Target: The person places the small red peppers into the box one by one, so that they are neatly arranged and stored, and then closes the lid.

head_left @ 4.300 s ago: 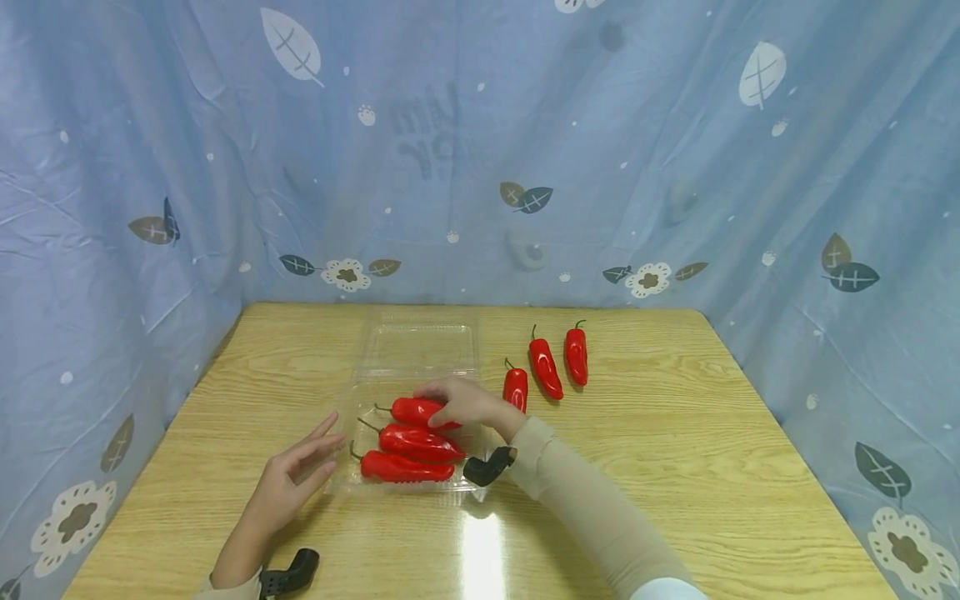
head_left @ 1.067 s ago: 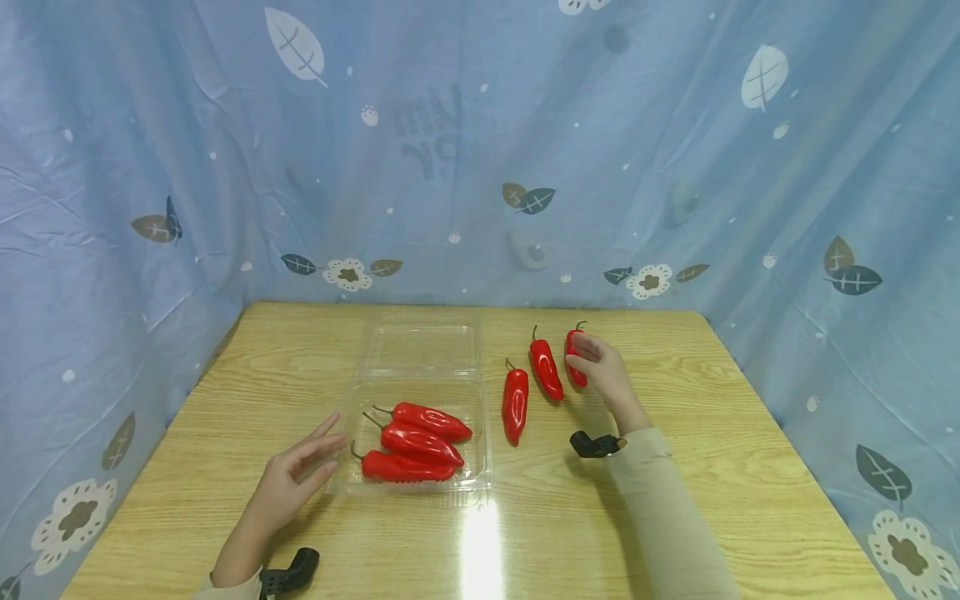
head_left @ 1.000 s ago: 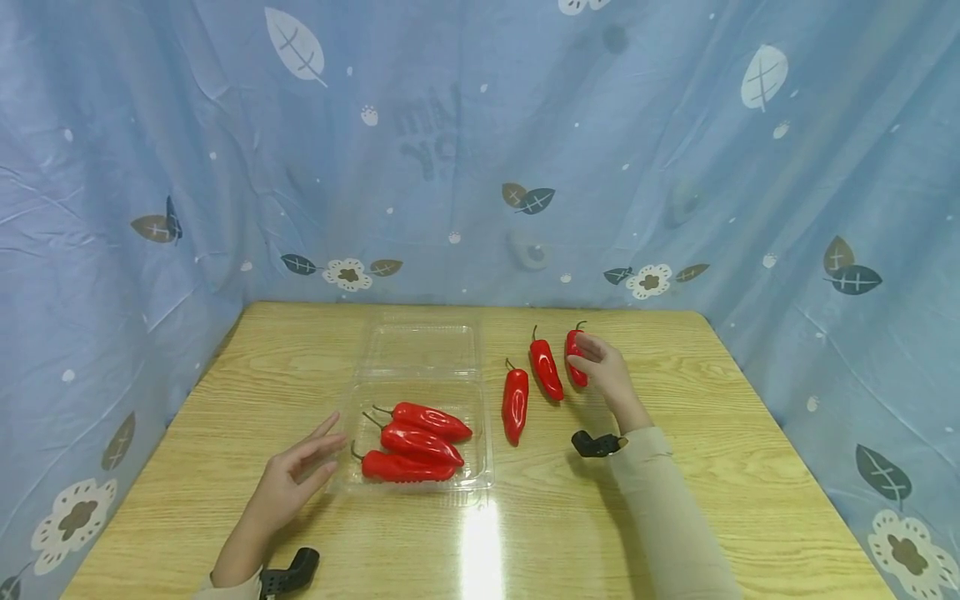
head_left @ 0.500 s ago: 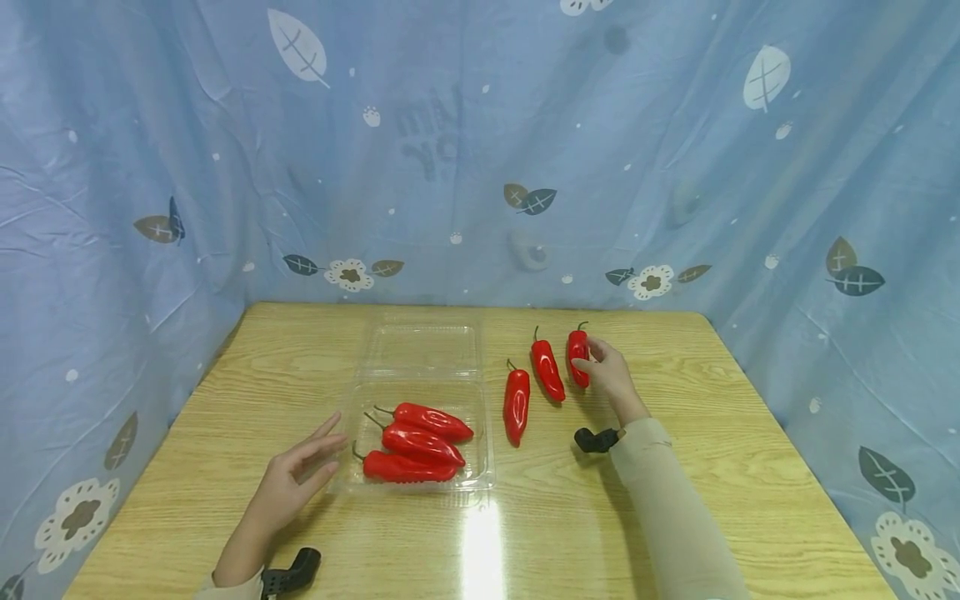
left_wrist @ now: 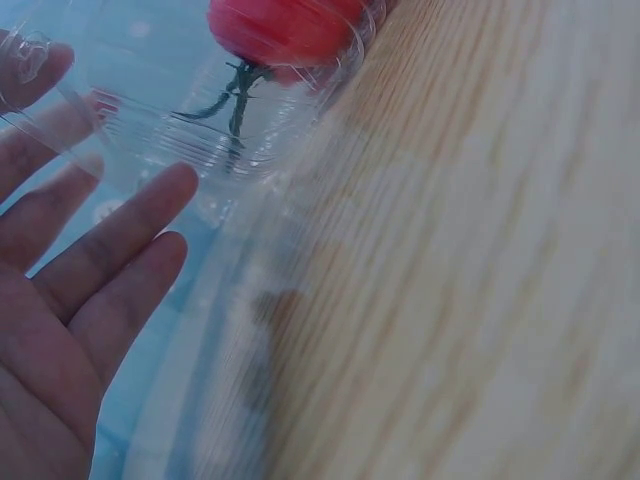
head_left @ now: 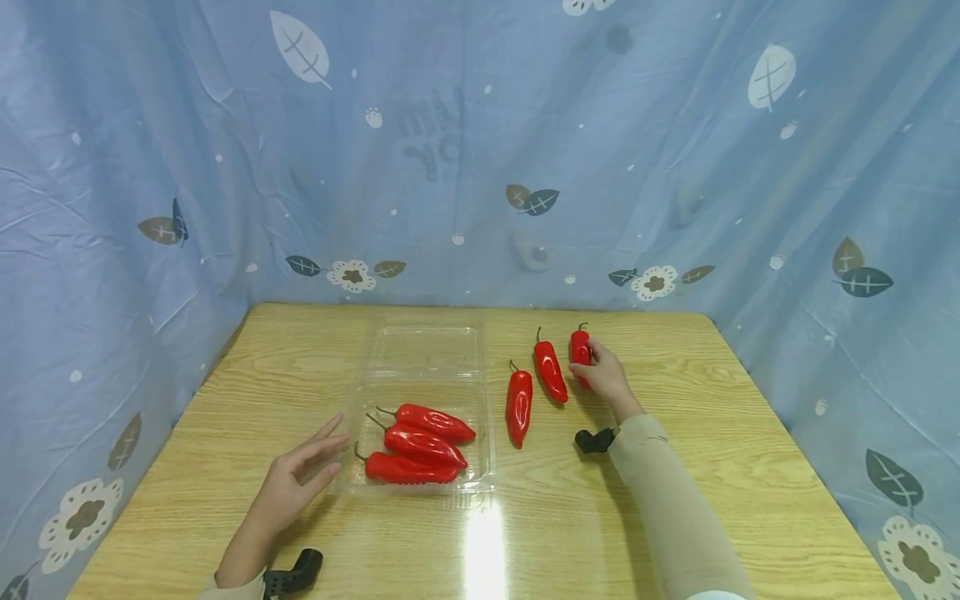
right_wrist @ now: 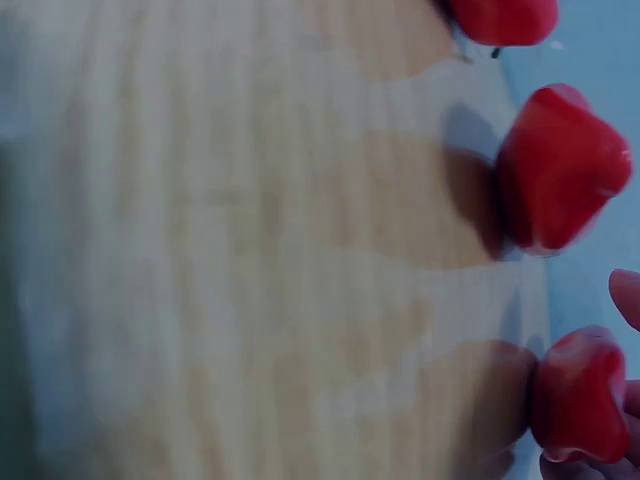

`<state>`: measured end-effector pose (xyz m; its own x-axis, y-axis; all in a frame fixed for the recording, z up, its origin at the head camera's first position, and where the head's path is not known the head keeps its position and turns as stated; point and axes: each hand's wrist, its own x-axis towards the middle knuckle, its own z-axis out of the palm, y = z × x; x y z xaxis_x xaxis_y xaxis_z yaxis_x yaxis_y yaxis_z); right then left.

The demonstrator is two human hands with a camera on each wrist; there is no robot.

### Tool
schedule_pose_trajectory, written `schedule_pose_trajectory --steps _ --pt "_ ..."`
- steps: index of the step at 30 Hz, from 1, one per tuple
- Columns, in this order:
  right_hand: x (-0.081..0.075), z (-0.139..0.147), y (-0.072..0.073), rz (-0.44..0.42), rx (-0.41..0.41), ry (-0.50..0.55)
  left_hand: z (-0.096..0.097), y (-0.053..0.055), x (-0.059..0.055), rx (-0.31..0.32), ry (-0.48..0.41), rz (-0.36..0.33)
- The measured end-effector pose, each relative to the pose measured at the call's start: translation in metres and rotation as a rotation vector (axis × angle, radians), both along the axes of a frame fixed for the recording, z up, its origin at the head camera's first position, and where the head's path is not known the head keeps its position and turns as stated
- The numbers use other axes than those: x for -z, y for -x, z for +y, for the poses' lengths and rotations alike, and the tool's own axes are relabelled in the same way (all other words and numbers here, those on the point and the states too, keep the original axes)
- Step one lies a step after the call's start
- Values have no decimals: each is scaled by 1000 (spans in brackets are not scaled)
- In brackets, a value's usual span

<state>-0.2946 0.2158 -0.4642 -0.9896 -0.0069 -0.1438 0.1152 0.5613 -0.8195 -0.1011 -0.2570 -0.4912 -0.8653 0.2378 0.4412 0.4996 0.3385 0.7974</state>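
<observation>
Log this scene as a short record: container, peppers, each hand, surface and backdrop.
container: clear plastic box, lid folded back on the far side
peppers inside: three red peppers, stems leftward
peppers outside: three, right of the box, stems pointing away
left hand: fingers extended by the box's left edge, contact unclear
right hand: at the rightmost pepper, grip unclear
surface: wooden table
backdrop: blue patterned curtain

Blue curtains (head_left: 465,150) printed with leaves (head_left: 299,47) and flowers (head_left: 351,276) enclose a wood-grain table (head_left: 637,533) on three sides, forming what appears to be a screened-off recording booth, with black wrist cameras (head_left: 297,572) worn at beige sleeves (head_left: 671,504); the wider building cannot be told.
</observation>
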Motion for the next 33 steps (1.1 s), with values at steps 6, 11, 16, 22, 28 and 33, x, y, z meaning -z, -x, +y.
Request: schedule_pose_trajectory --steps 6,11,16,22,28,33 --pt "5 1 2 15 18 -68 0 0 0 -5 -1 -2" --pt "7 2 2 38 41 -73 0 0 2 -8 1 -3" --pt "11 3 3 67 64 -76 0 0 3 -7 7 0" --pt "14 6 2 73 91 -70 -1 0 3 7 -4 -9" --pt "11 8 -1 54 103 -8 -2 0 3 24 -25 -33" --pt "8 7 -4 33 113 61 -2 0 3 27 -34 -43"
